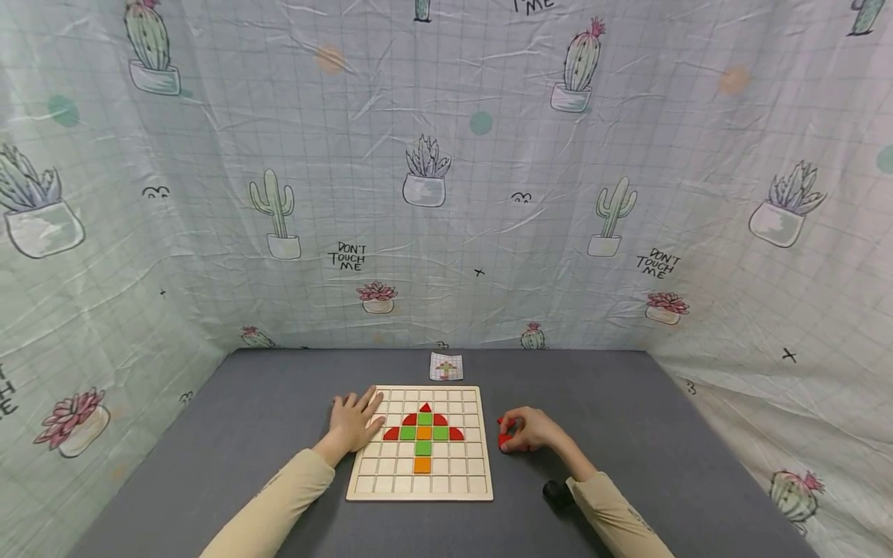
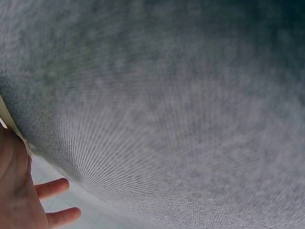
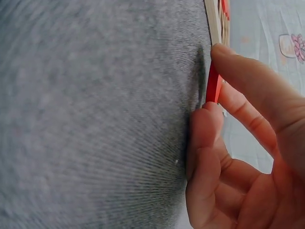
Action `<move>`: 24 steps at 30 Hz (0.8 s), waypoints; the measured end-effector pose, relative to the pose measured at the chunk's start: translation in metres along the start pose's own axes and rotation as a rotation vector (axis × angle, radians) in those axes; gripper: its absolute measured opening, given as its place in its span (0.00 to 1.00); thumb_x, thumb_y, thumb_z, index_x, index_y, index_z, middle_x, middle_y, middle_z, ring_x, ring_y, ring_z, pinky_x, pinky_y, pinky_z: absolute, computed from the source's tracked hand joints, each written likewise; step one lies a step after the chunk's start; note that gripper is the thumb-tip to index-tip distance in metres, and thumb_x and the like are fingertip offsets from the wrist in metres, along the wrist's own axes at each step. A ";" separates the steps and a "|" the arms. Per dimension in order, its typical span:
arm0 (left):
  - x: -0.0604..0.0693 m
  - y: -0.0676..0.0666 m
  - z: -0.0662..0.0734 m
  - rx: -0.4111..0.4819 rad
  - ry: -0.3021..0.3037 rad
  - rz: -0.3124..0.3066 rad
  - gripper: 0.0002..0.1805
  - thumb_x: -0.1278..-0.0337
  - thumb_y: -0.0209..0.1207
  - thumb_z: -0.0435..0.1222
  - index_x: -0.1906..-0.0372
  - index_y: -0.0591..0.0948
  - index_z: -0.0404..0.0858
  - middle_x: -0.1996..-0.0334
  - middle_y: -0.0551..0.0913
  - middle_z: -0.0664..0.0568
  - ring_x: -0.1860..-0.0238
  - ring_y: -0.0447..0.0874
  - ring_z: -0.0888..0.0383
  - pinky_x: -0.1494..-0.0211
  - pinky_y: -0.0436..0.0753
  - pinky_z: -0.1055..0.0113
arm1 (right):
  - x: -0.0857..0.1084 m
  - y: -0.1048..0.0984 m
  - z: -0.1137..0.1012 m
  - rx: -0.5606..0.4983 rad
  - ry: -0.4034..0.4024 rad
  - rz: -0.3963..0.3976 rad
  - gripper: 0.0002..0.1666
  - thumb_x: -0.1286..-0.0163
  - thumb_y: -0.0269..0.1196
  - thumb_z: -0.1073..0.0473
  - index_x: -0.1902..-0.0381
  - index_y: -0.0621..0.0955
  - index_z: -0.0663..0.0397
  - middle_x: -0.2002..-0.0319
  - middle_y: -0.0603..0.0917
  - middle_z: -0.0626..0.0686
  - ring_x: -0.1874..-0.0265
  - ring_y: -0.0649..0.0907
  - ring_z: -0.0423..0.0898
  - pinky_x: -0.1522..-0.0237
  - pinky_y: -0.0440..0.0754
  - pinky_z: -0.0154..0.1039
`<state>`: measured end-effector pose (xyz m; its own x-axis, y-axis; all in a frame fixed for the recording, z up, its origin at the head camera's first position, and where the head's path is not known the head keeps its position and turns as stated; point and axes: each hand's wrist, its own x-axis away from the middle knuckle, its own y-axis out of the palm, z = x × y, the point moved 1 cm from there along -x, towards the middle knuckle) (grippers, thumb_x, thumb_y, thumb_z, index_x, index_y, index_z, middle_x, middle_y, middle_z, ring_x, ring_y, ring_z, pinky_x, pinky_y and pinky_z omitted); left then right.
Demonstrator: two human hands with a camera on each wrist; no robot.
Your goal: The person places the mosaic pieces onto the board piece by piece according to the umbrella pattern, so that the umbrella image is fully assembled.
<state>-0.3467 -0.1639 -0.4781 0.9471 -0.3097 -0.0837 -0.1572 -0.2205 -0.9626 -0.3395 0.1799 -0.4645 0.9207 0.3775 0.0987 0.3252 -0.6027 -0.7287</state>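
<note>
A wooden grid board (image 1: 456,485) lies on the grey table. Red, green and orange flat tiles form a figure on it, with a red triangle tile (image 1: 425,408) at the top and an orange square tile (image 1: 422,465) at the bottom. My left hand (image 1: 352,422) rests on the board's left edge, fingers spread. To the right of the board, my right hand (image 1: 530,430) pinches a red tile (image 3: 213,86) between thumb and finger, low over the table. Its full shape is hidden. More red (image 1: 500,420) shows beside the fingers in the head view.
Behind the board lies a small printed card (image 1: 446,366) with a coloured figure on a grid. A black object (image 1: 556,494) is beside the right wrist. Cactus-printed cloth (image 1: 474,232) hangs around the grey table (image 1: 293,387) at the back and sides.
</note>
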 end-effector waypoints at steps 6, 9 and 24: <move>0.000 0.000 0.000 -0.007 0.000 -0.004 0.30 0.37 0.38 0.55 0.34 0.60 0.48 0.33 0.60 0.53 0.43 0.66 0.44 0.46 0.65 0.42 | 0.003 -0.004 -0.004 -0.059 -0.012 -0.014 0.13 0.53 0.70 0.59 0.69 0.80 0.55 0.89 0.76 0.48 0.89 0.74 0.39 0.87 0.70 0.33; 0.000 0.001 0.000 -0.010 -0.005 -0.007 0.30 0.37 0.38 0.55 0.34 0.61 0.48 0.33 0.60 0.53 0.43 0.66 0.44 0.46 0.65 0.42 | 0.004 -0.004 -0.006 -0.094 -0.018 -0.023 0.14 0.52 0.70 0.58 0.68 0.80 0.56 0.87 0.77 0.47 0.88 0.75 0.39 0.86 0.71 0.32; 0.000 -0.001 -0.001 -0.007 -0.004 0.004 0.30 0.37 0.39 0.55 0.34 0.61 0.47 0.34 0.61 0.52 0.44 0.66 0.44 0.47 0.65 0.43 | 0.012 0.007 -0.022 -0.186 -0.108 -0.048 0.14 0.51 0.70 0.58 0.66 0.80 0.56 0.83 0.82 0.57 0.86 0.79 0.45 0.86 0.74 0.34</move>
<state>-0.3463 -0.1643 -0.4773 0.9476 -0.3070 -0.0886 -0.1630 -0.2260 -0.9604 -0.3215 0.1648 -0.4531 0.8779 0.4762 0.0495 0.4114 -0.6975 -0.5867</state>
